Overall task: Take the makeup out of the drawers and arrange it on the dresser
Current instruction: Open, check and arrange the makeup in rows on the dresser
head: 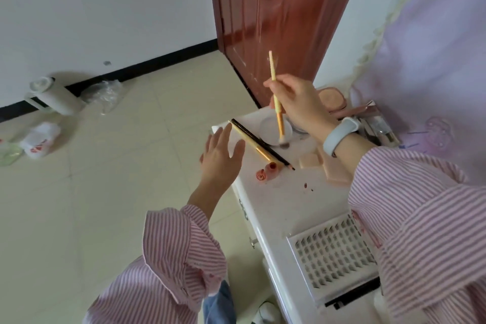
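- Head view: the right hand (297, 102) pinches a slim yellow-handled makeup brush (276, 102) near the middle of its handle, holding it tilted with the bristles down, just over a white round dish (271, 130) on the white counter (284, 200).
- The left hand (221, 158) is spread with straight fingers and holds nothing; it hovers at the counter's near-left edge, just beside a gold-ferruled brush (252, 143) and a black pencil (263, 144) that lie side by side.
- More makeup lies out: an open orange-red lipstick (271, 169) with its cap just beside it, a peach sponge (310, 160), a round powder compact (332, 98) further back, and a tray of false lashes (334, 258) nearest the camera.
- Handling, as I judge it: the brush is light and stiff, and a mid-handle pinch suits it best, keeping fingers off the soft bristles. The pencil and brushes look round and may roll off the edge; the bare lipstick would smear.
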Demonstrator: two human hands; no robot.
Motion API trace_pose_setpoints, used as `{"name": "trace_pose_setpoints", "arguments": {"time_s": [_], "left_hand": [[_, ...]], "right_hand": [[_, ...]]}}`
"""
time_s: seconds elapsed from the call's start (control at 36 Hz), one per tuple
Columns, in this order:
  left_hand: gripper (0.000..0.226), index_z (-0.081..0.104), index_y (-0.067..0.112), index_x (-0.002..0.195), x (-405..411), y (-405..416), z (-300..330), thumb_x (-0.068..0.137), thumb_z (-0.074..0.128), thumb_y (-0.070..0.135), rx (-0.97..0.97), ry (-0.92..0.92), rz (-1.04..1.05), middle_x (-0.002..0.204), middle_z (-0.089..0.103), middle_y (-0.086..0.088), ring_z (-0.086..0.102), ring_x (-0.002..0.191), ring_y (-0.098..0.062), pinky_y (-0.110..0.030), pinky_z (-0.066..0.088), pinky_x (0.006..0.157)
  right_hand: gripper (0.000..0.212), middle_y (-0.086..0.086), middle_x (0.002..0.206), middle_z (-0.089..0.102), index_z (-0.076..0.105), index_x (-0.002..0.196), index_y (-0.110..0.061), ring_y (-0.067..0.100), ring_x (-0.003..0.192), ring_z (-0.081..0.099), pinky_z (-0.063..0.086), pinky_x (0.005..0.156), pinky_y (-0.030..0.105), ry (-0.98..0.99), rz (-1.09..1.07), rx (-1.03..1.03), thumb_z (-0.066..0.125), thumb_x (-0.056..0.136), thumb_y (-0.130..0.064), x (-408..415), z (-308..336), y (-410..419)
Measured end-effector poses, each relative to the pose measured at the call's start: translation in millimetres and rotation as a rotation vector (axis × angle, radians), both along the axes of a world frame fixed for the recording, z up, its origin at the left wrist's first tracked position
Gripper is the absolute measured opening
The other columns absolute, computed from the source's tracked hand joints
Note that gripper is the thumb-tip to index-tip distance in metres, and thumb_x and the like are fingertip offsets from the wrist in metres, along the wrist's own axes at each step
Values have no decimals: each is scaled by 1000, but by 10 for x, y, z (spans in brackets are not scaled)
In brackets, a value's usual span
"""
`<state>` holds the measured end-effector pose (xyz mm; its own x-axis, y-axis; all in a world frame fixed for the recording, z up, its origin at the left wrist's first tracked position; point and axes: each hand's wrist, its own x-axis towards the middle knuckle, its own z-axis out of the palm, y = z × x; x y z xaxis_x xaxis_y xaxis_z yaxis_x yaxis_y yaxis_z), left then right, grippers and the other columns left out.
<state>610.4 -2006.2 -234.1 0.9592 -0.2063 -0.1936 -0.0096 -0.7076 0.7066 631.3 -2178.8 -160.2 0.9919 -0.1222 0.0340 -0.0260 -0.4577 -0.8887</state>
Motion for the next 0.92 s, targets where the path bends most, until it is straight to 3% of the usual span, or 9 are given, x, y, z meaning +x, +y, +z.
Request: {"name": "trace_pose_setpoints", "arguments": {"time_s": [0.14,0.25,0.33,0.42,0.61,0.78,0.92], "left_hand": [[69,3,25,149,-109,98,-278,95,43,41,264,95,-162,157,-9,6,-16,142,-21,-52,6,115],[70,-1,25,149,-145,124,-378,95,39,46,296,74,-192,155,-17,9,-21,141,-19,-51,3,115],[70,-3,27,148,-163,137,-415,95,37,49,297,57,-196,154,-18,9,-22,141,-17,-49,1,116],[69,-4,28,148,-179,139,-426,95,35,49,295,50,-198,154,-19,10,-22,140,-17,-49,1,116],[64,-4,35,147,-180,92,-385,97,35,42,323,-14,-242,155,-18,7,-23,140,-20,-51,-3,115],[57,-1,38,146,-157,0,-316,100,30,27,393,-53,-348,156,-15,7,-20,141,-21,-54,-3,112],[58,7,34,147,-159,-23,-268,98,33,19,309,-42,-291,157,-4,5,-10,144,-20,-55,0,113]], "right_hand": [[34,23,78,62,57,81,7,32,67,54,45,65,39,284,198,-429,42,96,-20,80,-406,34],[25,20,74,58,50,69,-2,34,68,50,41,64,37,351,220,-473,40,90,-10,75,-575,155],[26,19,96,67,64,99,0,34,91,60,48,83,38,354,212,-520,48,89,-17,86,-624,221],[34,9,121,62,58,122,-14,28,110,56,45,95,42,348,234,-582,50,91,-26,91,-661,239],[26,1,117,63,64,112,-14,19,104,58,47,90,34,107,112,-436,47,93,-14,-2,-598,92],[25,6,103,68,65,109,-10,17,94,61,48,87,32,144,67,-355,46,93,-11,-299,-594,-126],[23,-4,86,62,65,108,-11,9,79,57,46,79,23,144,-55,-257,48,92,-8,-718,-627,-352]]}}
